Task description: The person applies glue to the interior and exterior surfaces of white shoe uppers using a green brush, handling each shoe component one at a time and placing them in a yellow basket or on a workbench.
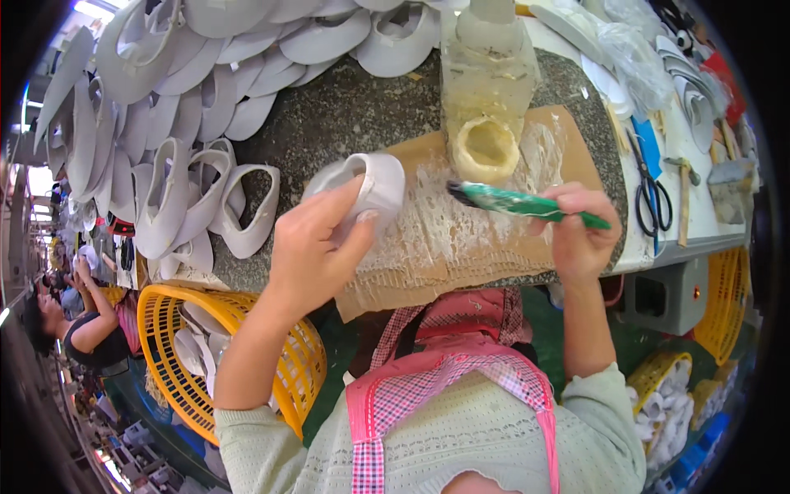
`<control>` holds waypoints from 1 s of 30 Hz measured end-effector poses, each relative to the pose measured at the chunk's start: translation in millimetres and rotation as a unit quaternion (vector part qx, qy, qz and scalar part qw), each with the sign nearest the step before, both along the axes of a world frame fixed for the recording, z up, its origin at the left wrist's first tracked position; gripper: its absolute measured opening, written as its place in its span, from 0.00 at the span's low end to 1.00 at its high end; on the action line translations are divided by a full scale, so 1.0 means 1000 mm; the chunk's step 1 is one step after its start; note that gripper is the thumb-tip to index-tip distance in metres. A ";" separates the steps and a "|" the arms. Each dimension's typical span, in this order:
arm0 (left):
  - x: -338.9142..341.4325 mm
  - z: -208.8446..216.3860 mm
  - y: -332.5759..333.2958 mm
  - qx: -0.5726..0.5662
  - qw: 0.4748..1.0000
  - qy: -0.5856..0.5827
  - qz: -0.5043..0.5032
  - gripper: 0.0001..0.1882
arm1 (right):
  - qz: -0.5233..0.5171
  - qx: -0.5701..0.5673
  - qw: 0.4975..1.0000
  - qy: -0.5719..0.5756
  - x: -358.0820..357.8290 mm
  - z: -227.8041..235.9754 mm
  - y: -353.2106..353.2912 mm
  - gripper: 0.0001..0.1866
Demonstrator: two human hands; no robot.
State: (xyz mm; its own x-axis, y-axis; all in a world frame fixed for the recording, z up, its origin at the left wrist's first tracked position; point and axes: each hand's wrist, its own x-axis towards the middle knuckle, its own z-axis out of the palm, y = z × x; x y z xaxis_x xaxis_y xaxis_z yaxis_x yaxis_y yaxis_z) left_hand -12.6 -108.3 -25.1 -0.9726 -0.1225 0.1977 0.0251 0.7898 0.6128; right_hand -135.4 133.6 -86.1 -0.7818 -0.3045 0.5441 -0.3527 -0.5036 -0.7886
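Note:
A white shoe upper (385,183) is gripped in my left hand (317,239), thumb and fingers closed round its edge. In my right hand (583,235) is a green-handled brush (514,200), its dark bristles pointing left. The brush is held just below the round, crusted mouth of a glue container (487,148). Beneath both hands lies a sheet of brown cardboard (444,247), streaked with pale dried glue. Several more white shoe uppers (249,211) stand to the left of my left hand.
Piled white uppers (247,49) fill the far left of the dark stone slab (362,107). Black scissors (652,202) and a hammer (684,198) lie at right. A yellow basket (177,370) holding white pieces stands lower left. Another person (90,317) is at far left.

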 end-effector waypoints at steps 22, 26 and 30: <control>0.026 0.021 -0.006 0.663 0.748 -0.017 0.005 0.65 | 0.193 -0.039 0.960 0.197 0.003 0.046 -0.089 0.07; 0.029 0.023 -0.015 0.694 0.720 0.018 0.027 0.63 | 0.184 0.044 0.915 0.356 0.012 0.045 -0.102 0.05; 0.040 0.029 -0.011 0.675 0.737 0.023 0.011 0.62 | 0.208 -0.004 0.944 0.256 0.025 0.025 -0.094 0.04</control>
State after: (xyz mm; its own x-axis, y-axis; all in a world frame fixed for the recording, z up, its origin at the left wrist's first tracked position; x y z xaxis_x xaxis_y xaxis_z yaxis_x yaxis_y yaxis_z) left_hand 27.3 -119.0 4.4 -0.9634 -0.2534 -0.0872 0.0656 -0.5384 0.8401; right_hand -110.2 39.5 -61.5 -0.2288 -0.5216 0.8219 -0.4567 -0.6881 -0.5639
